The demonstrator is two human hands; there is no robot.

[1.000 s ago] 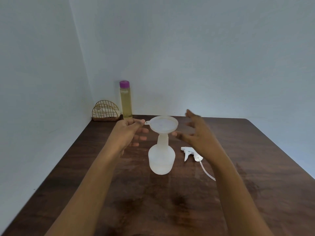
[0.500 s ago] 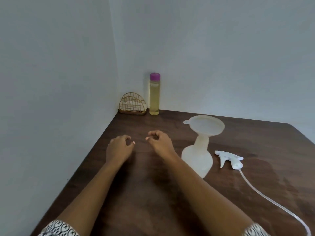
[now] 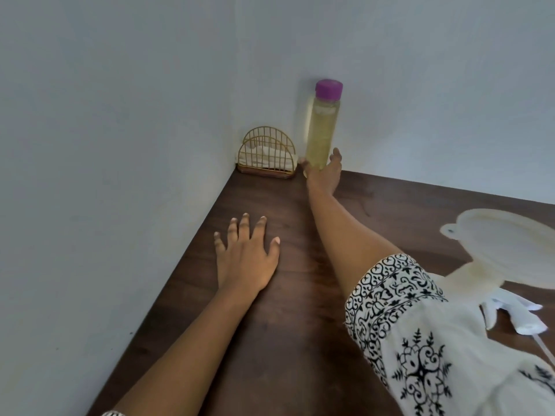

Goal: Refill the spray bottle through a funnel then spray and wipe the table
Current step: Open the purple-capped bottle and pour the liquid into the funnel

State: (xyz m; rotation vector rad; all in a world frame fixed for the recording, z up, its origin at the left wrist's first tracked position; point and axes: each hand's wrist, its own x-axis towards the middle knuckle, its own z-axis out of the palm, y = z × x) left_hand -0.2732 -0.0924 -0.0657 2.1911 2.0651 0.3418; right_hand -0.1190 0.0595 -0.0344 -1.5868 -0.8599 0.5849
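1. Nearest the camera, the person's patterned sleeve [image 3: 420, 340] covers the right upper arm as it reaches across the dark wooden table [image 3: 285, 340].
2. At the right edge lie the task's receiving parts: the detached trigger sprayer head [image 3: 510, 313] with its dip tube trailing off, and just beyond it the translucent funnel [image 3: 498, 232] seated in the neck of the spray bottle [image 3: 468, 280] — the bottle body is largely hidden behind the sleeve.
3. The left hand [image 3: 246, 259] rests flat on the table near its left edge, fingers spread and grasping nothing; it serves as a brace for the lean forward.
4. Farther off, the right hand [image 3: 322, 172] has its thumb and fingers on either side of the base of the refill bottle [image 3: 322, 127], a clear cylinder of pale yellow liquid with a purple cap [image 3: 329, 89], standing in the corner against the wall. Whether the grip is fully closed cannot be told; motion blur softens the contact.
5. Advice for this step: the hold sits low on a tall, full bottle, so it is likely to tip — a grasp nearer mid-height would steady the lift.
6. Just left of the bottle stands a gold wire napkin holder [image 3: 265, 151]; the lift should draw the bottle away from it.
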